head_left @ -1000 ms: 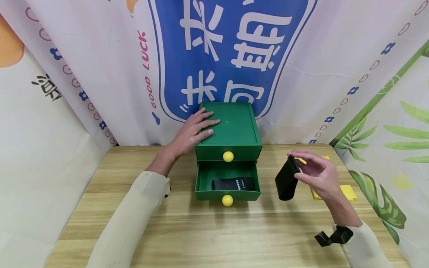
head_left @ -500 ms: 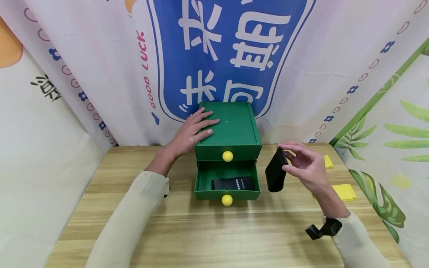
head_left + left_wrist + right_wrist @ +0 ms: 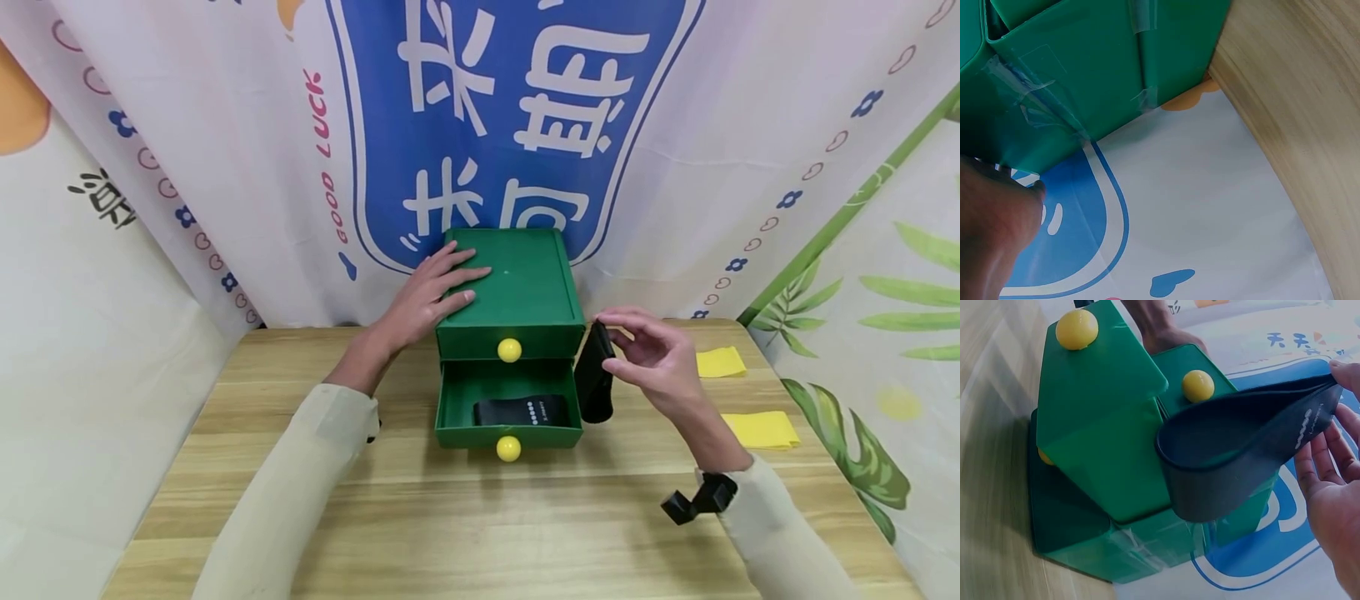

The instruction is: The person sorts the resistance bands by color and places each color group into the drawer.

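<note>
Wood-grain bench (image 3: 450,533), printed curtain (image 3: 262,167) behind. We list: one black band (image 3: 594,383), pinched at its upper end by the right hand (image 3: 654,360), long axis running down from the fingertips, just right of the open drawer (image 3: 468,438); contact with its wall we cannot judge. Second band (image 3: 510,412), crosswise inside. Left hand (image 3: 429,300), farther off, fingers spread on the green cabinet (image 3: 521,283).

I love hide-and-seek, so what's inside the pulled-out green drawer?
A black band with white marks lies in the drawer. The back part, under the top drawer, is covered; I can't see there.
</note>
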`<state>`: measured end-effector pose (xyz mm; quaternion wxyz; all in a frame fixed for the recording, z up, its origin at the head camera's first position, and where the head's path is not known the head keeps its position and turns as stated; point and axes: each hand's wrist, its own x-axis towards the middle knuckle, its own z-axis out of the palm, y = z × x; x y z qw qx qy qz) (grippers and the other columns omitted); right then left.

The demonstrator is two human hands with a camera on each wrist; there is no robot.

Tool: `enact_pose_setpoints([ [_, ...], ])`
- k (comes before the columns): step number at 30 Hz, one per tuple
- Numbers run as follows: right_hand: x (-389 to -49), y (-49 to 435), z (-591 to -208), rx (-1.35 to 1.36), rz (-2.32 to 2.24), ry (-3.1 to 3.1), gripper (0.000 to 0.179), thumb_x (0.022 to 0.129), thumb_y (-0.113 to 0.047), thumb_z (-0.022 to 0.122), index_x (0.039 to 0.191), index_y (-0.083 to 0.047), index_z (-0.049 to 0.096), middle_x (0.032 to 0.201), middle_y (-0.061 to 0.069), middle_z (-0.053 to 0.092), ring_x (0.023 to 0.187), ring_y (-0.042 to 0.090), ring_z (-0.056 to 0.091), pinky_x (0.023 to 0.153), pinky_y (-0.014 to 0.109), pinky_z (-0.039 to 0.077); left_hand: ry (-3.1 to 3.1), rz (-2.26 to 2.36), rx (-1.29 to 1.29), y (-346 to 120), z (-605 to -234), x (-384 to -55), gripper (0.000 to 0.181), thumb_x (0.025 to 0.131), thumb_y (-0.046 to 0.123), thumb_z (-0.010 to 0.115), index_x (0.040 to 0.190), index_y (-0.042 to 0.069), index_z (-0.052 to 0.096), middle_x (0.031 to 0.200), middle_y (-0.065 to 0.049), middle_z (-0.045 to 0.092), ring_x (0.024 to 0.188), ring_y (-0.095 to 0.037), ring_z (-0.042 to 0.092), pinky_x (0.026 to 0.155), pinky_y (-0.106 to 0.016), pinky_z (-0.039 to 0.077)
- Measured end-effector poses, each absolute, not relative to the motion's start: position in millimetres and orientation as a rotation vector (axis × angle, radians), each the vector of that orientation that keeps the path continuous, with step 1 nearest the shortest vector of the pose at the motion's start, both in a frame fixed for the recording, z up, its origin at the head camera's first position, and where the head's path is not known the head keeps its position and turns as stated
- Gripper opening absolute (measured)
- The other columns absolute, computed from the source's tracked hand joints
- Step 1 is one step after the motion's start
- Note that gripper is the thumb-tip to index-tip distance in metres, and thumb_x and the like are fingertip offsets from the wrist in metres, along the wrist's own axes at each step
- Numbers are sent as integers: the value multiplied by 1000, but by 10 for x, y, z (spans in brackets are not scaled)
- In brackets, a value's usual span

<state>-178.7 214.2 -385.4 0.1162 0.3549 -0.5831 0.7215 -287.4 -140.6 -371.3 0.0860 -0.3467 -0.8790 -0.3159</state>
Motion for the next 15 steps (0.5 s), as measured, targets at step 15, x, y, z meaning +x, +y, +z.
enact_pose_setpoints([
  [15, -1818, 1886, -3780, 1091, 2121, -1694, 43, 86, 15, 78, 128, 16, 66, 129, 17, 68, 122, 28, 66, 109, 36, 51, -2589, -965, -1040, -1403, -3733, -2887, 47, 108, 34, 51, 152, 20, 61, 169, -9, 40, 164, -28, 13, 130, -61, 7],
])
